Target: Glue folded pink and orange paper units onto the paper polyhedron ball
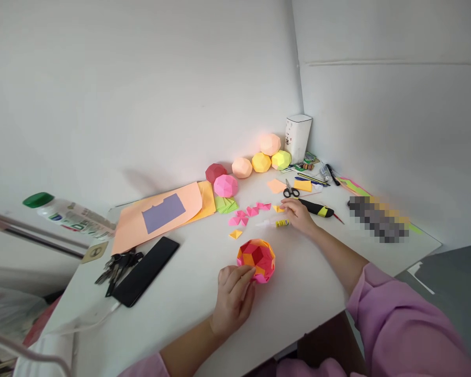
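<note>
My left hand (235, 296) pinches the near rim of a half-built faceted paper ball (256, 256), pink, red and orange, its hollow side facing up. Further off, my right hand (297, 214) has its fingertips closed at a small folded orange paper piece (278, 209) on the table. A small glue tube (281, 223) with a clear nozzle lies just beside that hand. Between the hands and the finished balls are several folded pink paper pieces (252, 211). Another folded orange piece (236, 234) lies above the half-built ball.
Finished paper balls (242, 167) line the wall. Scissors (291, 191), a box cutter (317, 208) and pens lie at the right. Green paper pieces (225, 204), paper sheets (125, 225), a black phone (146, 271), keys (120, 264) and a bottle (70, 214) are at the left.
</note>
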Motion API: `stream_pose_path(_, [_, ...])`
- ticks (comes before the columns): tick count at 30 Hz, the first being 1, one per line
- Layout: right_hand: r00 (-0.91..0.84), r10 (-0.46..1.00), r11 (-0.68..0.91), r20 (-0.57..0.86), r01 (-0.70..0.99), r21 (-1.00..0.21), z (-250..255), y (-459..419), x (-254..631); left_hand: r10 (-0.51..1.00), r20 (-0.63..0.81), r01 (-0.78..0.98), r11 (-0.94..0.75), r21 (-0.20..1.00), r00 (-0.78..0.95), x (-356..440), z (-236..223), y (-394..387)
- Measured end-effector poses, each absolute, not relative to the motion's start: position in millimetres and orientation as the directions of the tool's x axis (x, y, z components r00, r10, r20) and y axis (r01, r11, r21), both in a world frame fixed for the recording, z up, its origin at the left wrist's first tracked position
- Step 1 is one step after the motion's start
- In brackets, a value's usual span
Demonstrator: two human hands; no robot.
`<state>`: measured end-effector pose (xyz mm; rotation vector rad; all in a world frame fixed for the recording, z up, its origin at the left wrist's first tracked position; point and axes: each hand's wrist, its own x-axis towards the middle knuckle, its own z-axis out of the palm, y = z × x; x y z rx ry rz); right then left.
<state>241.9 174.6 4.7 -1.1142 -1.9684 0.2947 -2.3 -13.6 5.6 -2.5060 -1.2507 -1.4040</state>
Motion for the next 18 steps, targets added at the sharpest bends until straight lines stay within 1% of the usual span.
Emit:
stream_pose_path(3, [-0.381,0.745,0.656,0.548,0.569,-0.496,14.7,160.2,234.2,0.624,0.729,0.689,-0.66,0.3,0.28,-1.6,3.6,-14.8])
stream_pose_path(5, [-0.5,0.709,0.7,0.497,0.582,-0.414,20.5,149.2,227.6,0.624,0.733,0.704,-0.648,0.291,0.271,-0.4,2.2,-16.0])
stream_pose_path(7, [-0.593,0.704,0.707,0.391,0.635,-0.311,22.7,141.0,222.3,0.659,0.71,0.693,-0.633,0.345,0.249,1.2,0.5,-17.3])
stream_pose_path(9, [-0.613,0.725,0.687,0.314,0.678,-0.261,21.6,137.1,219.5,0.711,0.665,0.661,-0.614,0.432,0.226,2.8,-1.4,-18.4])
stream_pose_path(12, [-0.573,0.757,0.652,0.314,0.696,-0.302,18.4,137.5,219.5,0.77,0.605,0.606,-0.584,0.54,0.203,3.8,-4.2,-18.7])
stream_pose_path(16, [-0.469,0.806,0.586,0.361,0.715,-0.381,21.1,137.8,220.7,0.817,0.548,0.54,-0.548,0.639,0.18,3.2,-4.8,-16.4])
stream_pose_path(17, [-0.437,0.82,0.567,0.37,0.713,-0.413,23.8,136.4,220.6,0.82,0.543,0.528,-0.547,0.65,0.181,3.0,-4.5,-15.6])
stream_pose_path(18, [-0.405,0.834,0.548,0.374,0.688,-0.476,27.2,134.2,220.4,0.817,0.545,0.517,-0.553,0.653,0.186,2.9,-4.2,-14.8])
